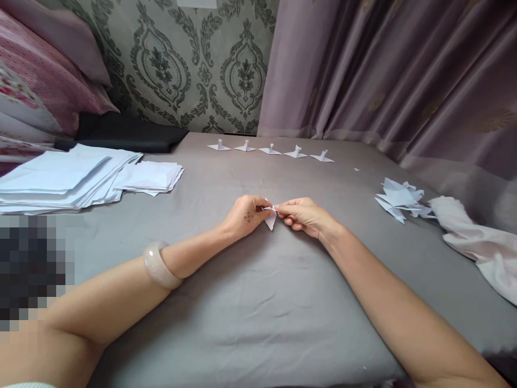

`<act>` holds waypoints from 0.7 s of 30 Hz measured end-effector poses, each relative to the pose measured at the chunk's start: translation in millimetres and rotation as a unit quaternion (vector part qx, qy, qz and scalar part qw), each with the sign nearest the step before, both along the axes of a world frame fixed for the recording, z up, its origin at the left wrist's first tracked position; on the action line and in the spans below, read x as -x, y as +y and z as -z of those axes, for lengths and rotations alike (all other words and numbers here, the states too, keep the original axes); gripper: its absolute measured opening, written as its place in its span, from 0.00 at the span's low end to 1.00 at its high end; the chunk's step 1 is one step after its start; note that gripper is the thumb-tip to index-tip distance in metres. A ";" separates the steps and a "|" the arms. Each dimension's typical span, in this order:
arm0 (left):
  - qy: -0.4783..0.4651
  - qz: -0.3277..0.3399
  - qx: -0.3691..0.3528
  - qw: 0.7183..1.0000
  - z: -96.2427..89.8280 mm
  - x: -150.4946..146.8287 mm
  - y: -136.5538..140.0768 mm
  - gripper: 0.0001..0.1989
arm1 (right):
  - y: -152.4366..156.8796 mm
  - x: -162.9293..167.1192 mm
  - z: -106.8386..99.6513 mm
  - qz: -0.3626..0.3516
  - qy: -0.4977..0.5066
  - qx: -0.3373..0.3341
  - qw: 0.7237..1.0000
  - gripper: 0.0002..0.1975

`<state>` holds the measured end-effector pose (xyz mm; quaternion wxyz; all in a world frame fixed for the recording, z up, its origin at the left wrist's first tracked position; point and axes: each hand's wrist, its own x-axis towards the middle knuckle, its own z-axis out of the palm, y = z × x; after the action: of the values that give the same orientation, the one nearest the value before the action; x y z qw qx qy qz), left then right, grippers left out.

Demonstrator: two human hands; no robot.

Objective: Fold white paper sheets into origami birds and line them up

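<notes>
A small folded white paper piece point(270, 220) is held between both hands above the middle of the grey-covered surface point(226, 302). My left hand point(246, 215) pinches it from the left, with a pale bangle on that forearm. From the right, the fingertips of my right hand point(304, 215) are closed on its upper part. One pointed end of the paper hangs down between the hands. The fingers partly hide its folds, so its full shape cannot be made out.
Several folded paper figures point(270, 149) stand in a row at the back. Stacks of white paper point(52, 172) and smaller sheets point(151, 177) lie left, before a black cloth point(133, 132). Right are a pile of folded papers point(404, 196) and a pale cloth point(472, 231).
</notes>
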<state>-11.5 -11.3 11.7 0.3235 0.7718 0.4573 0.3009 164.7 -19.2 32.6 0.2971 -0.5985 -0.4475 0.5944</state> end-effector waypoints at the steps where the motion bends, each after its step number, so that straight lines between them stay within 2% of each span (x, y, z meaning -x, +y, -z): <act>1: -0.002 -0.003 0.001 1.000 -0.1 -0.4 -0.5 0.11 | 0.0 0.0 -0.1 -0.001 0.000 0.000 1.000 0.10; 13: -0.012 -0.001 -0.004 1.000 -6.6 -3.4 -5.8 0.11 | 1.1 -1.5 -2.9 0.017 -0.010 0.007 1.000 0.09; 21: -0.028 0.003 -0.020 0.999 -2.1 -5.1 -2.9 0.10 | 1.8 -3.4 -2.5 0.021 0.004 0.009 1.000 0.09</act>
<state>-6.5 -14.1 13.8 0.3217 0.7707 0.4397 0.3305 168.2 -17.5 35.0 0.3060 -0.6077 -0.4286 0.5944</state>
